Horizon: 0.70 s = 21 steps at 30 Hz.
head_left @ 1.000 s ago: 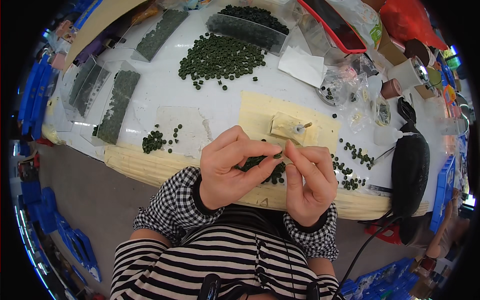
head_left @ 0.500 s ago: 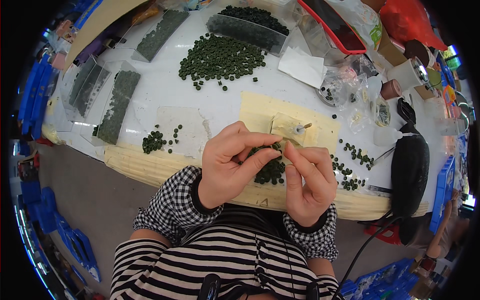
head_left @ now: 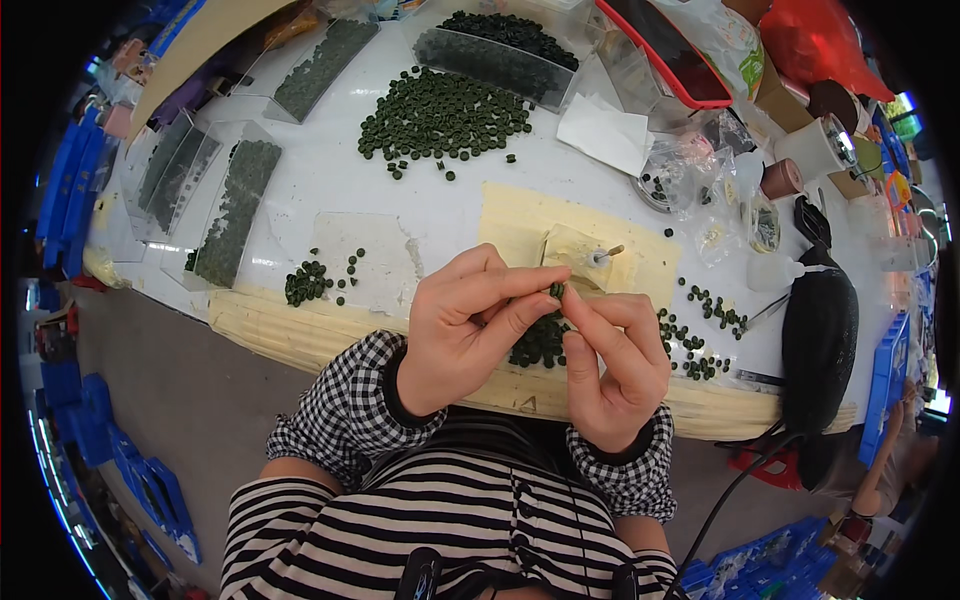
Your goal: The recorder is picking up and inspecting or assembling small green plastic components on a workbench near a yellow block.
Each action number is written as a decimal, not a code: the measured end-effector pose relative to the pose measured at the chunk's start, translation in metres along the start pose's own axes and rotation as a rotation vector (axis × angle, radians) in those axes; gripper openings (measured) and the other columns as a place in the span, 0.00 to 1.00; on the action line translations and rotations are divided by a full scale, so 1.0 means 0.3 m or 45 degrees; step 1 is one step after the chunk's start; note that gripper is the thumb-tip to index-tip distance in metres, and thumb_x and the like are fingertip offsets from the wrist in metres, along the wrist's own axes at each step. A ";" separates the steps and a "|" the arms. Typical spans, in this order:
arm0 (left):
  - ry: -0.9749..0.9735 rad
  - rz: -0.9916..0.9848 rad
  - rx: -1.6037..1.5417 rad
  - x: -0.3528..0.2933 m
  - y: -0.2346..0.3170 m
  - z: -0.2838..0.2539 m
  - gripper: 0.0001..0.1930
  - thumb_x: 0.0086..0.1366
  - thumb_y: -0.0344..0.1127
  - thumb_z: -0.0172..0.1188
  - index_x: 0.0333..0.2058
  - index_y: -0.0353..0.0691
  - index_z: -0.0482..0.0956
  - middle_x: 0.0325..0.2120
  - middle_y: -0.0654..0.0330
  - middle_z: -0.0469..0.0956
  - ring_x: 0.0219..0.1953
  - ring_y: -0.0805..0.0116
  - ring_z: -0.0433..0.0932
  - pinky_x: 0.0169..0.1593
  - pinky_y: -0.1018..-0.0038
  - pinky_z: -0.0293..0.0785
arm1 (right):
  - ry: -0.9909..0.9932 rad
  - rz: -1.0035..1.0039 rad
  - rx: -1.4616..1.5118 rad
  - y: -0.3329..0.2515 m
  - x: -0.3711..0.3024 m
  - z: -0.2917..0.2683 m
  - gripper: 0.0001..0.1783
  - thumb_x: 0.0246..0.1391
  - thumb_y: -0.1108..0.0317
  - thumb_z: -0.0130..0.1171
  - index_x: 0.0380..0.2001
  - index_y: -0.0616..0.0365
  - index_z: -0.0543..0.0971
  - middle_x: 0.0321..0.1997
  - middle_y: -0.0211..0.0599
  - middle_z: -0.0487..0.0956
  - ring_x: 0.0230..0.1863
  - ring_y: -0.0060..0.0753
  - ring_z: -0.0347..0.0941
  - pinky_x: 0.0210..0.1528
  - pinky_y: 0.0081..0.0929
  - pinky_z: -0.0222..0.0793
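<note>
A small dark green round piece [head_left: 556, 290] is pinched between the thumb and index finger of my left hand [head_left: 468, 320]. The fingers of my right hand [head_left: 620, 365] are curled, with a fingertip meeting the piece from the right; its thumb stands lower, apart from it. Whether the right fingers hold something too is hidden. Under the hands lies a pile of like green pieces [head_left: 540, 345], partly covered by them. Just beyond stands a yellowish block [head_left: 570, 250] with a thin brownish rod [head_left: 614, 251] on its right side.
A large heap of green pieces [head_left: 440, 115] lies farther back, near clear bins [head_left: 490, 60]. Smaller groups lie left [head_left: 306, 284] and right [head_left: 700, 340]. At right are a black cylindrical tool [head_left: 820, 330] with a cable, a squeeze bottle [head_left: 775, 272] and a red-cased phone [head_left: 665, 50].
My right hand has shifted slightly left, its fingertip now meeting the left fingertips. The green piece shows more plainly between the fingers. The surroundings look the same.
</note>
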<state>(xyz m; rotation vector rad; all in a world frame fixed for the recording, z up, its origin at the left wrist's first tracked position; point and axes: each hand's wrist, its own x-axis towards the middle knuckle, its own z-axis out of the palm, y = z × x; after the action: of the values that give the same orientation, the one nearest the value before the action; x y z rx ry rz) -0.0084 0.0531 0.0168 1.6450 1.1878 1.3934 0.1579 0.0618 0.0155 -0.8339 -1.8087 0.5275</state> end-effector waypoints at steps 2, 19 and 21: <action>-0.007 0.015 0.003 0.001 0.000 -0.001 0.13 0.59 0.27 0.64 0.44 0.38 0.83 0.19 0.68 0.65 0.23 0.79 0.60 0.27 0.82 0.56 | 0.000 -0.003 -0.001 0.001 0.000 -0.001 0.20 0.42 0.82 0.64 0.43 0.62 0.82 0.34 0.36 0.78 0.33 0.35 0.72 0.36 0.26 0.69; 0.003 -0.010 0.010 -0.003 0.000 -0.001 0.13 0.58 0.27 0.65 0.43 0.38 0.83 0.19 0.69 0.64 0.22 0.79 0.60 0.27 0.82 0.56 | -0.012 0.005 -0.001 0.001 -0.003 -0.003 0.20 0.42 0.81 0.64 0.43 0.61 0.82 0.34 0.36 0.78 0.34 0.35 0.72 0.36 0.26 0.69; 0.000 0.004 0.015 -0.003 -0.002 -0.002 0.14 0.58 0.27 0.65 0.44 0.39 0.83 0.19 0.68 0.65 0.22 0.79 0.61 0.26 0.82 0.56 | -0.013 0.003 0.001 0.000 0.000 -0.004 0.20 0.42 0.81 0.64 0.43 0.61 0.82 0.34 0.36 0.78 0.34 0.35 0.72 0.36 0.26 0.69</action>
<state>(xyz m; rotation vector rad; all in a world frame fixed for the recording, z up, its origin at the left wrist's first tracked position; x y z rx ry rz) -0.0090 0.0525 0.0161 1.6554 1.1963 1.3911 0.1588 0.0618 0.0160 -0.8340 -1.8169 0.5350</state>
